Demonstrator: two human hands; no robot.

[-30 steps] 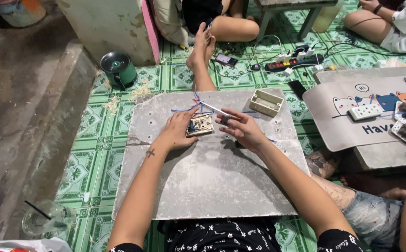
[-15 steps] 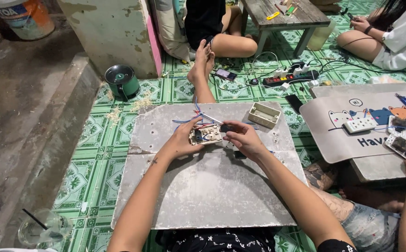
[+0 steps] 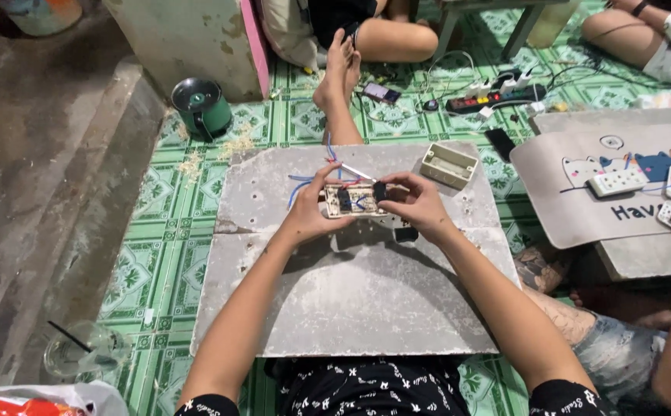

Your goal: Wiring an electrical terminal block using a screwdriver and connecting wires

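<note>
My left hand (image 3: 311, 212) holds a small beige switch plate (image 3: 355, 201) with red and blue wires (image 3: 305, 182) trailing from it, lifted a little above a grey board (image 3: 351, 293). My right hand (image 3: 416, 202) pinches a small black switch module (image 3: 380, 191) at the plate's right end. A thin white-handled tool (image 3: 357, 171) sticks out behind the plate. Another small black part (image 3: 406, 233) lies on the board under my right hand. An empty beige wall box (image 3: 448, 165) sits on the board's far right.
A green round canister (image 3: 201, 107) stands at the far left beside a concrete block. Another person's foot (image 3: 337, 71), a phone (image 3: 382, 93) and a power strip (image 3: 493, 97) lie beyond the board. A mat with sockets (image 3: 617, 182) is right. A plastic cup (image 3: 81, 350) stands near left.
Both hands have lifted the switch plate off the board and brought it closer to me. My right hand now pinches the black module at the plate's end.
</note>
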